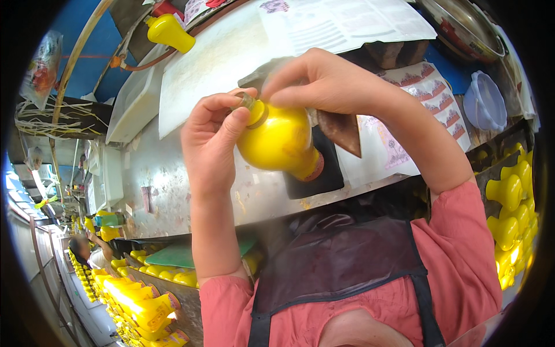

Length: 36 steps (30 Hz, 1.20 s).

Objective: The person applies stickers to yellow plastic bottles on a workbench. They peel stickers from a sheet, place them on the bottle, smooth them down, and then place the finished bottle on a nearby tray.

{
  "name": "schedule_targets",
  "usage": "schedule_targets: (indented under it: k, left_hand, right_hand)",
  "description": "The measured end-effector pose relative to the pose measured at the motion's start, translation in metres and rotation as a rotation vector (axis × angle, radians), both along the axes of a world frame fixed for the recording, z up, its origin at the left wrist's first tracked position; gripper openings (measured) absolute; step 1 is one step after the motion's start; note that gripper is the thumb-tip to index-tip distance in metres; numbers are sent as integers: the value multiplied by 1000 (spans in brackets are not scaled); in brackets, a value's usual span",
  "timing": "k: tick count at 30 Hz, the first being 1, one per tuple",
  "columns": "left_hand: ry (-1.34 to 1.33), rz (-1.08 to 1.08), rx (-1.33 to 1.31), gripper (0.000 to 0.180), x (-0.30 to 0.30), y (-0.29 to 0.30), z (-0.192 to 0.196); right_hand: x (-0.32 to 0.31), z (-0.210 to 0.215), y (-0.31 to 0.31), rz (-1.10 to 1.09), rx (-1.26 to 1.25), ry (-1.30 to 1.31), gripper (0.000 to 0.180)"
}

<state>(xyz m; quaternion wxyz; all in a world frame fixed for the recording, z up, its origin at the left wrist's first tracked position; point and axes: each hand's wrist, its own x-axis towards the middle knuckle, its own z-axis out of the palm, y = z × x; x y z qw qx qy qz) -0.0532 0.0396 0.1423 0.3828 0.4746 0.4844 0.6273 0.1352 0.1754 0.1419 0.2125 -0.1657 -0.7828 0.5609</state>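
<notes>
A glossy yellow vase (277,136) lies tilted in front of me, its round shoulder toward my left hand and its narrow foot, with a pinkish patterned band, toward the lower right. My left hand (214,130) is closed at the mouth, thumb and fingers about the neck and a greyish, see-through piece there. Over the far side of the body hovers or rests my right hand (315,81); its curled fingers are smeared by motion, so what they hold, if anything, cannot be told. Beneath the foot is a black pad (324,173) on the metal table.
Printed sheets (433,98) lie at right, near a pale blue bucket (484,99). A white board (214,69) spans the back; another yellow vase (170,33) is at far left. Rows of yellow vases (139,303) fill the lower left and right side. A person (95,251) works at left.
</notes>
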Motion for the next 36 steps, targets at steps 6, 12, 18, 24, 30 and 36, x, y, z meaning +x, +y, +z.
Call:
schedule_targets:
  k: [6, 12, 18, 24, 30, 36]
  left_hand:
    - [-45, 4, -61, 40, 7, -1, -16]
    - [-18, 24, -67, 45, 6, 2, -22]
    - [-42, 17, -54, 41, 7, 2, -20]
    - [-5, 70, -34, 31, 9, 2, -18]
    - [48, 114, -22, 28, 6, 1, -21]
    - [-60, 126, -13, 26, -2, 7, -22]
  right_hand:
    - [-9, -5, 1, -61, 88, -1, 33]
    - [-11, -3, 8, -35, 63, -51, 37]
    - [-11, -3, 9, -25, 22, -50, 38]
    - [-11, 2, 7, -36, 62, -86, 40]
    - [-15, -5, 6, -51, 128, -60, 44]
    - [-10, -10, -11, -247, 246, 161, 24]
